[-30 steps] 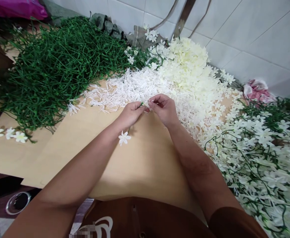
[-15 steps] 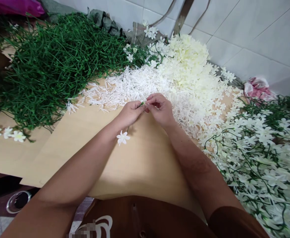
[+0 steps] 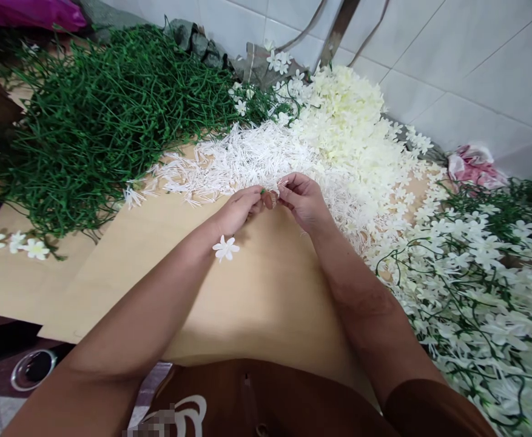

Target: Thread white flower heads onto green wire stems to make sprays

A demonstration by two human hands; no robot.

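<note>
My left hand is closed on the green stem of an artificial flower; a bit of green shows at its fingertips. From below that hand the stem's white flower head hangs beside my wrist. My right hand pinches a small white piece, perhaps one of the thin white sticks, though its shape is hard to make out. The fingertips of both hands are close together, just in front of a heap of thin white sticks.
A large heap of green stems lies at the left. Cream-white petals are piled behind, and finished-looking flowers on stems spread along the right. Brown board covers the table before me. A tiled wall stands behind.
My right hand has shifted slightly right, opening a small gap from the left fingertips. My left hand has turned a little, and the hanging flower has barely moved.
</note>
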